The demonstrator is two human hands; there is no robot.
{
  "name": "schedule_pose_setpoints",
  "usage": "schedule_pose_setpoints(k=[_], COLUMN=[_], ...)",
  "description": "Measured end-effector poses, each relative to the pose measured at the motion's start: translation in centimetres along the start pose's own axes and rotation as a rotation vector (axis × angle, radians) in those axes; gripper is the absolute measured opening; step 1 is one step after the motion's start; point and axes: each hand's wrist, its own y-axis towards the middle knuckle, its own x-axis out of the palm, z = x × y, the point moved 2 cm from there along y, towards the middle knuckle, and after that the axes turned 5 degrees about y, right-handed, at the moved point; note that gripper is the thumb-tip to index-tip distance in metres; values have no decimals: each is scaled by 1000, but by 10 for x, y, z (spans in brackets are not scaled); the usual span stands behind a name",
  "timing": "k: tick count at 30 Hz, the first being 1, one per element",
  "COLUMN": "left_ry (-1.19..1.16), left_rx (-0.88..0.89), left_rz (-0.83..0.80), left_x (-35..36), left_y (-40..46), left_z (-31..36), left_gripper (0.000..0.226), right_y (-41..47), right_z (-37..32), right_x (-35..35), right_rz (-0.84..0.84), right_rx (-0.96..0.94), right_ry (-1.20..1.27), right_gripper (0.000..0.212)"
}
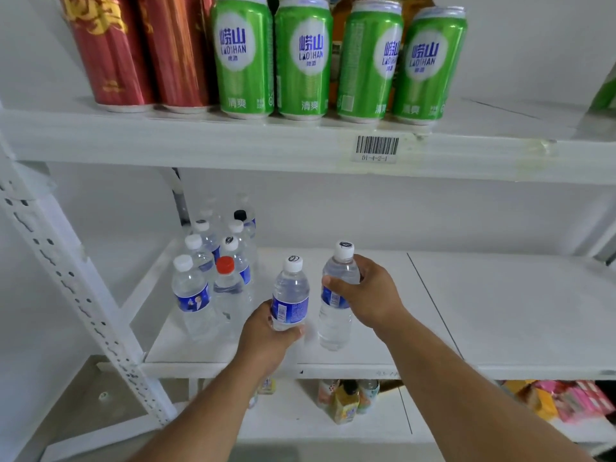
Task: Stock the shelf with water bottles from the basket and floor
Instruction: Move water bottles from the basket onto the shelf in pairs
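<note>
Our left hand (266,331) fingers are wrapped around one water bottle (289,295); our right hand (370,295) fingers are clamped on a second bottle (336,295). Both stand over the middle shelf (500,311); the bottle group (213,271) is at nine o'clock.

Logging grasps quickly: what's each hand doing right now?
Left hand: closed around the lower part of a water bottle.
Right hand: closed around a second water bottle.

Two clear white-capped bottles: left bottle (289,295) and right bottle (336,295), blue-labelled, upright, side by side over the middle shelf (500,311). More capped bottles (213,261) clustered upright at left, one red-capped (226,265).
</note>
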Motion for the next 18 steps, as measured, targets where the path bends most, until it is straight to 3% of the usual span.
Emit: schedule_pose_setpoints(k=[15, 18], left_ry=[-17, -19], left_rx=[-14, -16], left_rz=[134, 186], left_x=[39, 46], left_y=[112, 142], left_z=[5, 7], left_gripper=[41, 40], right_y=[128, 157], right_z=[32, 42], right_x=[5, 15], right_rz=[-107, -124], right_rx=[81, 81], right_ry=[-101, -141], right_gripper=[24, 40])
